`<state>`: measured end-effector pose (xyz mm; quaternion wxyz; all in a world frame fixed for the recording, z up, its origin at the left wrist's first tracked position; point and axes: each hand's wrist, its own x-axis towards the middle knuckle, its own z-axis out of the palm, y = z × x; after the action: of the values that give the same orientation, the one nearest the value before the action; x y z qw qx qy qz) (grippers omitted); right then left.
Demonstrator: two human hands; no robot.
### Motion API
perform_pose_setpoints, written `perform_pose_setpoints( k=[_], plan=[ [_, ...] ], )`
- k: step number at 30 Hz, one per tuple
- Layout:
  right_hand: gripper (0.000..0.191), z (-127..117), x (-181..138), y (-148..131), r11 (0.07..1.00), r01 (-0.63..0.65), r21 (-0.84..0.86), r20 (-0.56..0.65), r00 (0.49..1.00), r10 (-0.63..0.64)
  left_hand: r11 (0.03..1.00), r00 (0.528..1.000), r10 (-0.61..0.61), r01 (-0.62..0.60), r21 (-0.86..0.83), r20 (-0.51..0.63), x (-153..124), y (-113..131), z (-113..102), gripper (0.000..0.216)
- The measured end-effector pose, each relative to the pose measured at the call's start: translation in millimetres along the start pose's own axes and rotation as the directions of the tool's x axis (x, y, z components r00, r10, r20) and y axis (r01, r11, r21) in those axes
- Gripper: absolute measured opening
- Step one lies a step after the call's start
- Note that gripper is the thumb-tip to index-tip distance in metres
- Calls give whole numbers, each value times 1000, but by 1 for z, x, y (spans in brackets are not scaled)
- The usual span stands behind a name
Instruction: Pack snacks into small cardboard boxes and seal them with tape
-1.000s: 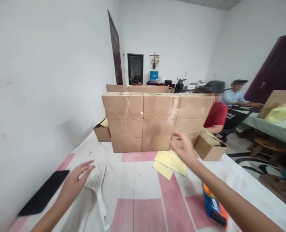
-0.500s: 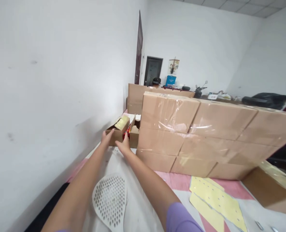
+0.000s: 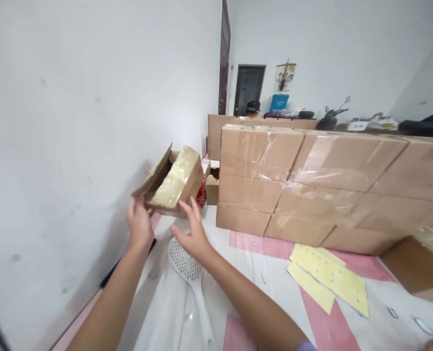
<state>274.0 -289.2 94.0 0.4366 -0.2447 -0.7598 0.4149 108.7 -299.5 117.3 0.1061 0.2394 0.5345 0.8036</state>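
An open cardboard box with yellow tape over its flap is tilted beside the white wall. My left hand is closed on its near left corner, thumb and fingers at the edge. My right hand is at the near right side, fingers spread and fingertips at or just in front of the cardboard; contact is hard to tell. Below my hands lies a white perforated skimmer, its handle towards me. A red packet shows partly behind the box. The inside of the box is mostly hidden.
A wall of stacked, taped cartons stands to the right. Behind the held box is a smaller open carton. Yellow dotted sheets lie on the pink and white cloth, with an open box at far right.
The taped box has come nearer and up, tilting, in my left hand. My right hand has left the red packet's side and spread. The view has shifted, showing the skimmer's handle.
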Motion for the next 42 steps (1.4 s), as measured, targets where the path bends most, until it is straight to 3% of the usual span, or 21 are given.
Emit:
perform_pose_setpoints(
  k=[1,3,6,10,14,16,19,21,22,25,27,29,34,36,38,40,42],
  plan=[
    [62,-10,-23,-16,1000,29,-10,7,1000,-29,999,999,-18,17,-42,-42,-18,14,-17,18],
    [67,-38,-66,-40,996,78,-43,-90,993,-82,991,995,-78,70,-115,-67,-56,35,-46,18],
    [86,-91,-114,-65,984,103,-147,-224,965,-134,975,980,-177,187,-117,89,-112,54,-68,21],
    [76,-157,-160,-87,944,60,-326,-182,975,-125,972,932,-215,233,-27,292,-166,56,-60,28],
    [87,-201,-222,-104,916,-146,-374,-421,906,-28,980,830,-199,163,116,521,-200,53,-40,27],
    [77,-213,-257,-109,915,-165,-367,-436,900,-12,980,764,-194,124,155,615,-215,54,-30,28],
    [53,-218,-306,-108,948,-109,-298,-439,898,-35,979,671,-194,82,188,716,-239,53,-11,28],
    [43,-212,-333,-102,970,-114,-215,-524,852,-16,978,647,-182,42,204,740,-252,53,0,25],
    [37,-208,-345,-99,976,-127,-177,-575,818,2,979,662,-163,13,206,731,-257,54,4,22],
    [16,-196,-372,-92,976,-134,-172,-648,761,-10,978,782,-38,-98,183,623,-273,68,0,20],
    [10,-192,-382,-92,968,-101,-229,-620,782,-65,967,845,68,-187,173,531,-289,85,-15,19],
    [12,-191,-389,-94,962,-61,-267,-595,795,-115,937,861,186,-300,180,473,-313,103,-38,15],
    [28,-190,-402,-98,929,-7,-370,-604,762,-235,791,792,549,-596,138,268,-376,127,-94,12],
    [31,-187,-408,-97,898,30,-440,-561,771,-301,763,763,605,-638,109,227,-394,129,-111,12],
    [32,-183,-414,-96,868,96,-486,-517,770,-375,817,795,488,-561,131,360,-407,131,-121,9],
    [32,-178,-418,-95,850,150,-506,-493,758,-427,910,802,170,-351,222,572,-418,133,-124,8],
    [34,-174,-421,-95,843,170,-510,-488,750,-447,946,700,-175,-75,315,692,-426,134,-119,22]
  ],
)
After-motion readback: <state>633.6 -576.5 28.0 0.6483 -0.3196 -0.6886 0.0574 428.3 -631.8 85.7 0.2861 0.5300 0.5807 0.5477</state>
